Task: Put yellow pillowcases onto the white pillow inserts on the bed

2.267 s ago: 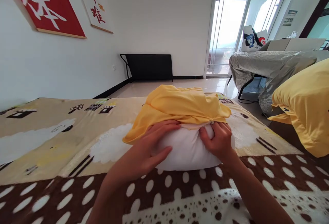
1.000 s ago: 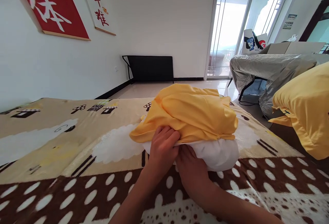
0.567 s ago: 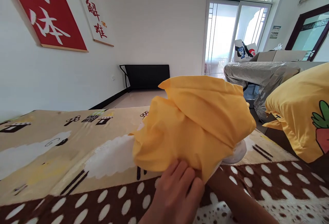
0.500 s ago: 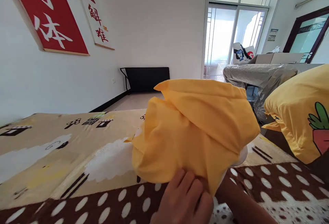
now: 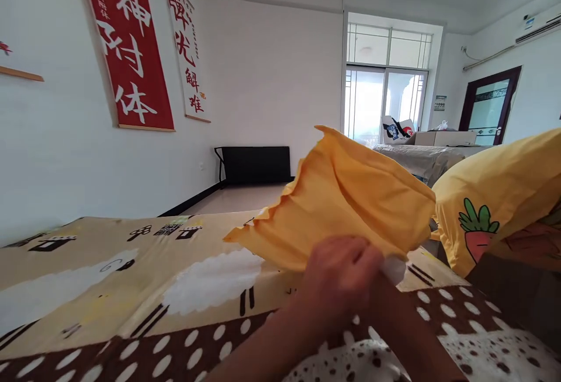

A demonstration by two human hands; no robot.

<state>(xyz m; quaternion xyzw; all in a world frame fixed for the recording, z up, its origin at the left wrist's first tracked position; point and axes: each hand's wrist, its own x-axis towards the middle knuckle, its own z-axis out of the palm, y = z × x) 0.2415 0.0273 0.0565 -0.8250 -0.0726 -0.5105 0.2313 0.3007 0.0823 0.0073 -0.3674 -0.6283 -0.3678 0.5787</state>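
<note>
A yellow pillowcase point(image 5: 350, 195) is held up over the bed, its far corner pointing upward and its left edge rumpled. My left hand point(image 5: 337, 268) is closed on the near edge of the cloth, its fingers partly blurred. From the lower right my right forearm point(image 5: 407, 323) reaches up to the pillowcase beside my left hand; the right hand itself is hidden by the cloth and the left hand. Something white point(image 5: 395, 269) peeks out under the pillowcase's right edge, too little of it showing to name.
Beneath lies a bed blanket point(image 5: 210, 282) printed with sheep and brown dotted bands. A yellow pillow point(image 5: 504, 177) with a carrot print stands at the right. Behind are a plastic-wrapped piece of furniture point(image 5: 403, 159), a cardboard box point(image 5: 447, 138) and a black folded panel point(image 5: 256, 165) against the wall.
The view has tilted up and turned slightly left. The pillowcase has flattened out from a bulging bunch, its top corner now raised. My left hand has moved up and right along its edge.
</note>
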